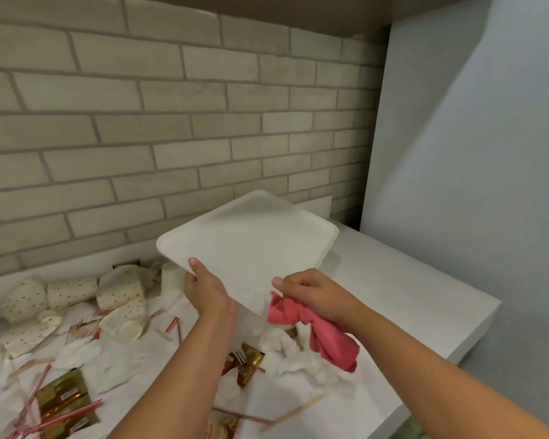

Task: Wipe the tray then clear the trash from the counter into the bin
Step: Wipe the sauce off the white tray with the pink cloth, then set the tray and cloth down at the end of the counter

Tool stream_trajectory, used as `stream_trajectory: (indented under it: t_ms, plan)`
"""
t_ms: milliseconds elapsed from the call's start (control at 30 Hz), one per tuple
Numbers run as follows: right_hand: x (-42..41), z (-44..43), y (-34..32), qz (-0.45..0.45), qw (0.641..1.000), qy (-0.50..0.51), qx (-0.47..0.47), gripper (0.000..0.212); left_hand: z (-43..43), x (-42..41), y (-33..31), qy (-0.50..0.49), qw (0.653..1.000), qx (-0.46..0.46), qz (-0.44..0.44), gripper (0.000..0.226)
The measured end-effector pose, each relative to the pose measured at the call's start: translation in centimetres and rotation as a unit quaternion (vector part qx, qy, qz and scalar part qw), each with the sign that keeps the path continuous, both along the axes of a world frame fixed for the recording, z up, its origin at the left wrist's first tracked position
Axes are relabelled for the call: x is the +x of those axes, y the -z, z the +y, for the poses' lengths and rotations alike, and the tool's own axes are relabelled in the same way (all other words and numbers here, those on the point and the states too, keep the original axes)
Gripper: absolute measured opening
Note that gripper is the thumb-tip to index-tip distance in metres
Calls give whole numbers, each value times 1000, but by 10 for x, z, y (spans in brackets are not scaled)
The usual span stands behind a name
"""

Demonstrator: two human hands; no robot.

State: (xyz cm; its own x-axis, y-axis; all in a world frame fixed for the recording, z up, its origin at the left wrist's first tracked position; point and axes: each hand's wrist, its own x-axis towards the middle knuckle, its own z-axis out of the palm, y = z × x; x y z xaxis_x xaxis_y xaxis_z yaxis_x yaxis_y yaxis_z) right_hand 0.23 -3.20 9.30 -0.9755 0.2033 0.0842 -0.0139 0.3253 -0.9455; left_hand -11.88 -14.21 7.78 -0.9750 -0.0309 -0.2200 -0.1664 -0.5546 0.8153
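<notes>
Nearest, at 7 o'clock: gold wrappers (64, 397), red-striped straws (45, 375) and crumpled napkins (311, 359) lie scattered on the white table (393, 280).

Mid-field: the left hand (203, 286) grips the tray (251, 245) by its near-left edge, thumb on top. The right hand (305, 289), at 5 o'clock of the tray, has its fingers curled round a pink cloth (317, 337) bunched at the tray's near corner. The tray is held tilted, clear of the table.

Beyond, at 9 o'clock: spotted paper cups (121, 289) lie tipped over near the brick wall.

Assessment: wiping appears under way, but completion cannot be verified. Trash clearing has not begun. No bin is in view.
</notes>
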Motion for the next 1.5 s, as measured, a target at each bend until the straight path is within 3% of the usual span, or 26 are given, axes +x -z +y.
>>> stream_trajectory:
  t_ms: [233,333,367,500,567,767,900,1033,1167,1400,1500]
  plan:
    - [-4,89,9,-135,987,45,79,49,83,-18,-2,-12,1000,23,-14,32]
    - [-9,114,22,-154,982,99,45,63,113,-18,-2,-6,1000,25,-7,35]
    - [-11,120,25,-155,981,115,16,66,122,-17,-1,-3,1000,29,-3,35]
    - [-15,145,31,-106,972,172,-120,31,149,-19,7,37,998,44,2,30]
    - [-14,163,28,-72,968,191,-145,20,158,-21,10,85,994,67,13,29]
    - [-3,235,16,-26,954,257,-152,24,154,-47,7,196,979,42,44,40]
    - [3,275,13,-41,940,299,-163,25,153,-61,10,313,946,-68,46,20]
    - [-1,302,17,-15,898,384,-215,30,180,-49,15,407,911,-64,31,17]
    - [-7,309,35,-23,893,399,-207,40,214,-31,38,418,907,-34,-24,11]
    - [-20,312,67,-55,909,360,-202,28,257,-7,67,438,897,-25,-59,22]
    - [-27,318,76,-82,908,358,-201,25,269,-7,78,459,883,-63,-74,28]
